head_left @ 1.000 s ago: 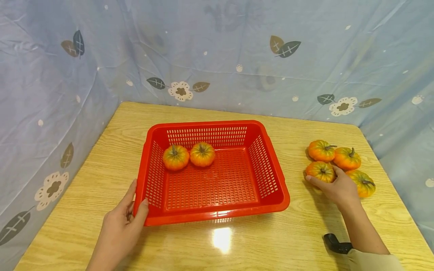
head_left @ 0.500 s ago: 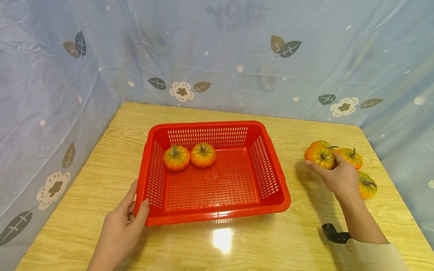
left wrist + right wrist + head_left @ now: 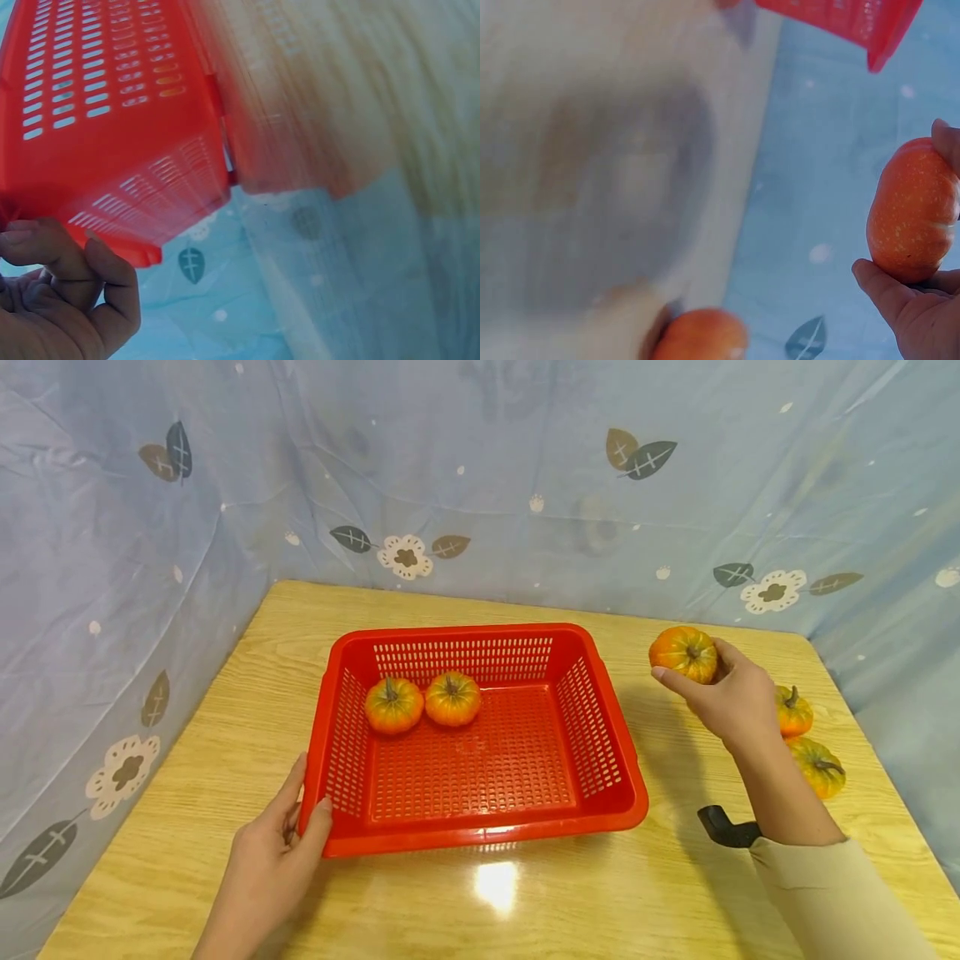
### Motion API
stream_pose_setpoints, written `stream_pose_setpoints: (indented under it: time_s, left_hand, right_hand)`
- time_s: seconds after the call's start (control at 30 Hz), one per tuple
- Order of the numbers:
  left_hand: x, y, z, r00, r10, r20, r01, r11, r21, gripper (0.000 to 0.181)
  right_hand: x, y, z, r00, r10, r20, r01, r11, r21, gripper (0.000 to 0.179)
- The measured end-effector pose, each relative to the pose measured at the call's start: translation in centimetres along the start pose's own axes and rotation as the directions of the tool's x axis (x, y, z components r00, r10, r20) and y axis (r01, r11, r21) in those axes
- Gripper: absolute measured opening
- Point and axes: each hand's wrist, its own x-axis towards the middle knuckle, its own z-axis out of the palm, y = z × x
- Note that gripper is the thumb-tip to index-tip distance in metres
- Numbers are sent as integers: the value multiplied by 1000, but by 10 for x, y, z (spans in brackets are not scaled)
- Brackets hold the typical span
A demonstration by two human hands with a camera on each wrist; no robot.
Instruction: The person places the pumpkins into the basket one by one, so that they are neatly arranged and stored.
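A red plastic basket (image 3: 480, 839) with slotted walls stands on the table, and two small orange-green pumpkins, one left (image 3: 393, 706) and one right (image 3: 452, 699), sit side by side in its back left part. My left hand (image 3: 270, 860) grips the basket's front left corner, thumb over the rim; the left wrist view shows its curled fingers (image 3: 112, 289) at the rim. Off to the basket's right, my right hand (image 3: 731, 697) holds another pumpkin (image 3: 682, 654) above the table between thumb and fingers. The right wrist view shows this pumpkin (image 3: 913, 214) from its side.
Two pumpkins, one behind (image 3: 795, 712) and one in front (image 3: 817, 768), lie on the right side of the wooden table (image 3: 187, 760), partly hidden by my right arm. A black curved piece (image 3: 727, 828) juts from my right wrist. A patterned blue cloth (image 3: 495, 485) hangs behind.
My right hand has lifted its pumpkin off the table and carried it up and slightly left, away from the others. The left hand and the basket have stayed in place.
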Motion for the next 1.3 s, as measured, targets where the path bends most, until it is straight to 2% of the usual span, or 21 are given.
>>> stream_pose_setpoints:
  time_s: [0.33,0.6,0.7,0.9,1.1,1.3]
  left_hand:
    - [0,0,0,1000,9,-10,-9,1000,-14,64]
    - [-1,0,0,1000,19,-22,-20,1000,-20,64]
    - [-1,1,0,1000,20,-24,-21,1000,-13,64]
    - [0,1,0,1000,4,-18,-4,1000,-6,64]
    - [-1,0,0,1000,8,-20,-8,1000,-5,64]
    - [0,1,1,1000,-2,-20,2,1000,5,63]
  right_hand:
    - [18,-40,9,994,-101,41,98,993,72,108]
    - [27,-58,21,979,-181,96,167,976,137,101]
    - [28,-65,25,965,-236,113,218,964,154,96]
    - [29,-77,35,924,-349,155,320,929,184,88]
    - [32,-84,49,887,-415,203,371,902,222,83]
    - [33,-93,60,856,-455,245,420,889,184,81]
